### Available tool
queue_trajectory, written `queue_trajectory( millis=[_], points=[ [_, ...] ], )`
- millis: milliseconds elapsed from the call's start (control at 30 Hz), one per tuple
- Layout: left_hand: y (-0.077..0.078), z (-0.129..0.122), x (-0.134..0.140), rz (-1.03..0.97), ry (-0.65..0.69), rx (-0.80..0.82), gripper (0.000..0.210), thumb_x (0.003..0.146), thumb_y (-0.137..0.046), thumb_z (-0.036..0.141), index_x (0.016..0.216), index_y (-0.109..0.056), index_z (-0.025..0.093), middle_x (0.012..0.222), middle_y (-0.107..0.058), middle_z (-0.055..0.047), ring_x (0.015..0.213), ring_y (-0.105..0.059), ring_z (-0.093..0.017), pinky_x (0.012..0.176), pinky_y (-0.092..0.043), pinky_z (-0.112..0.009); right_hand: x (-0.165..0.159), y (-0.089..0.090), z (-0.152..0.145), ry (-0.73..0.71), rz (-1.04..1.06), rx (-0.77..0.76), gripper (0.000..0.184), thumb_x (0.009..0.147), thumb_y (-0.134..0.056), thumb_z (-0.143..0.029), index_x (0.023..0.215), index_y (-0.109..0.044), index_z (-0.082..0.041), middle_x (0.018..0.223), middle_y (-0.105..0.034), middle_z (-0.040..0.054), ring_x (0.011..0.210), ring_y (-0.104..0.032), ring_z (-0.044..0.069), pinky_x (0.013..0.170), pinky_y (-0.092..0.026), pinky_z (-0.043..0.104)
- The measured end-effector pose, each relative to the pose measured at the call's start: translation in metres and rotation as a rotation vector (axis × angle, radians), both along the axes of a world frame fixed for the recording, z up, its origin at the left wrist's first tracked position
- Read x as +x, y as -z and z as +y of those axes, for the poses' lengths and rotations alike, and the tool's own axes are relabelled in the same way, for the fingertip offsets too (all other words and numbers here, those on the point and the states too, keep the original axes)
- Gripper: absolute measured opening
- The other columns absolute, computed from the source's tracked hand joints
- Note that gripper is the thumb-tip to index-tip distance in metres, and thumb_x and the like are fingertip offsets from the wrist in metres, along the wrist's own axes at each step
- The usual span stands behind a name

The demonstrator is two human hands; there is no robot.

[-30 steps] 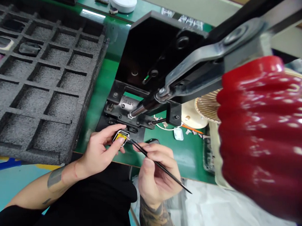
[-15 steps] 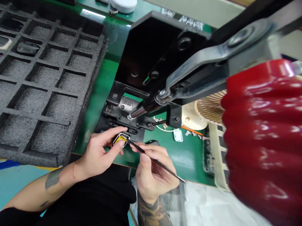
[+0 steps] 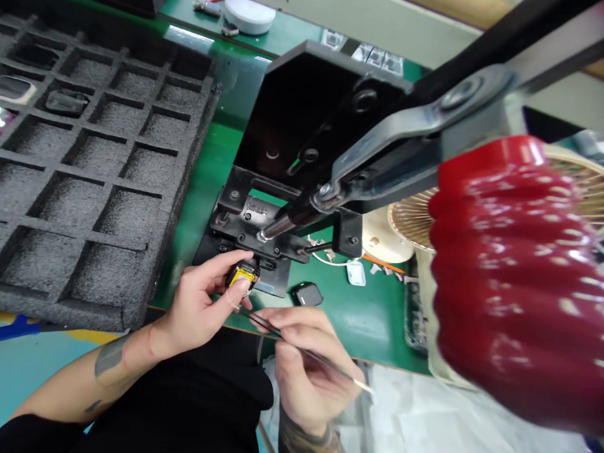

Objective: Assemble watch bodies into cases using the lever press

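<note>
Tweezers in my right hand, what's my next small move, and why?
I'd probably ease the tweezers away from your left thumb, keeping the small device steady. Your left hand grips the device, and the tweezers' tips look very close to that thumb; whether they touch is unclear.

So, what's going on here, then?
A person's left hand holds a small black device with a yellow part showing. The right hand holds thin dark tweezers, their tips near the left thumb. Both hands are near the base of a black metal fixture. A dark rounded piece lies on the green bench, and a foam tray sits to the left.
</note>
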State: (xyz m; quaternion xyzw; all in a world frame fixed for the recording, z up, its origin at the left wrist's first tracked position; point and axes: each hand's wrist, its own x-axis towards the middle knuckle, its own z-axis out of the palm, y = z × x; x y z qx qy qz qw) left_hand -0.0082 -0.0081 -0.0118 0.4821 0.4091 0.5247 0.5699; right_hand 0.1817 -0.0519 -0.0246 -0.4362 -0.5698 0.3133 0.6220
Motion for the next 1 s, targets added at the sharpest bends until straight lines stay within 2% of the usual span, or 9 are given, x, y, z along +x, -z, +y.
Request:
queue_trajectory(
  millis=[67, 300, 400, 500, 667, 767, 867, 933, 1000],
  points=[
    [-0.004, 0.001, 0.002, -0.036, -0.029, -0.045, 0.038, 0.107, -0.078, 0.029, 0.142, -0.076, 0.016, 0.096, -0.083, -0.006, 0.077, -0.083, -0.018, 0.073, -0.068, -0.025, 0.005, -0.001, 0.0, 0.054, 0.039, 0.056, 0.014, 0.104, -0.078, -0.025, 0.116, -0.081, -0.03, 0.109, -0.077, 0.0057, 0.096, -0.08, 0.026, 0.074, -0.073, 0.043],
    [-0.007, 0.001, 0.004, -0.108, -0.055, -0.08, 0.04, 0.103, -0.084, 0.031, 0.139, -0.077, 0.016, 0.095, -0.084, -0.007, 0.074, -0.082, -0.018, 0.07, -0.068, -0.026, 0.006, -0.001, 0.018, 0.116, 0.104, 0.005, 0.022, 0.098, -0.082, -0.014, 0.117, -0.083, -0.026, 0.11, -0.083, 0.0081, 0.101, -0.082, 0.026, 0.084, -0.073, 0.045],
    [-0.006, 0.001, 0.0, -0.133, -0.009, -0.076, 0.045, 0.094, -0.093, 0.027, 0.136, -0.08, 0.019, 0.105, -0.086, -0.009, 0.08, -0.084, -0.021, 0.072, -0.069, -0.028, -0.004, 0.005, 0.019, 0.068, 0.163, -0.048, 0.018, 0.101, -0.08, -0.017, 0.116, -0.083, -0.027, 0.109, -0.083, 0.0079, 0.1, -0.082, 0.025, 0.084, -0.073, 0.042],
    [-0.002, -0.001, -0.006, -0.223, 0.039, -0.094, 0.042, 0.103, -0.083, 0.041, 0.139, -0.079, 0.02, 0.112, -0.086, -0.012, 0.08, -0.085, -0.024, 0.071, -0.069, -0.031, -0.005, 0.002, 0.016, -0.034, 0.254, -0.108, 0.008, 0.105, -0.077, -0.022, 0.111, -0.08, -0.026, 0.1, -0.08, 0.0064, 0.095, -0.082, 0.024, 0.081, -0.072, 0.041],
    [0.008, -0.006, -0.017, -0.098, 0.039, -0.245, 0.043, 0.106, -0.081, 0.038, 0.145, -0.072, 0.021, 0.099, -0.084, -0.007, 0.075, -0.08, -0.019, 0.069, -0.065, -0.027, 0.06, -0.042, 0.019, -0.195, 0.359, -0.009, 0.011, 0.105, -0.077, -0.034, 0.101, -0.074, -0.025, 0.078, -0.067, -0.0005, 0.068, -0.07, 0.018, 0.063, -0.061, 0.032],
    [0.0, -0.008, -0.014, -0.011, 0.04, -0.251, 0.054, 0.104, -0.084, 0.039, 0.151, -0.066, 0.021, 0.1, -0.083, -0.006, 0.073, -0.076, -0.017, 0.071, -0.064, -0.026, 0.115, -0.079, 0.04, -0.243, 0.067, -0.006, 0.014, 0.104, -0.077, -0.032, 0.094, -0.073, -0.023, 0.075, -0.067, 0.0001, 0.066, -0.066, 0.017, 0.062, -0.057, 0.031],
    [-0.012, -0.005, -0.002, 0.065, 0.044, -0.228, 0.051, 0.103, -0.084, 0.042, 0.146, -0.068, 0.021, 0.104, -0.082, -0.007, 0.072, -0.074, -0.016, 0.07, -0.065, -0.027, 0.131, -0.098, 0.091, -0.068, -0.421, -0.074, 0.013, 0.101, -0.08, -0.027, 0.09, -0.078, -0.021, 0.084, -0.077, 0.003, 0.076, -0.072, 0.019, 0.074, -0.061, 0.033],
    [-0.015, -0.002, 0.008, 0.108, 0.059, -0.19, 0.044, 0.101, -0.086, 0.043, 0.136, -0.074, 0.021, 0.105, -0.081, -0.007, 0.074, -0.074, -0.016, 0.063, -0.061, -0.024, 0.117, -0.095, 0.128, 0.222, -0.428, 0.057, 0.01, 0.103, -0.076, -0.028, 0.097, -0.081, -0.022, 0.094, -0.08, 0.0027, 0.083, -0.074, 0.018, 0.083, -0.063, 0.035],
    [-0.011, 0.0, 0.014, 0.145, 0.086, -0.144, 0.041, 0.097, -0.09, 0.043, 0.13, -0.077, 0.021, 0.109, -0.081, -0.008, 0.083, -0.077, -0.019, 0.06, -0.06, -0.022, 0.099, -0.083, 0.15, 0.375, -0.421, 0.188, 0.014, 0.109, -0.069, -0.029, 0.112, -0.082, -0.024, 0.112, -0.082, 0.0054, 0.102, -0.077, 0.02, 0.094, -0.066, 0.038]
  ],
)
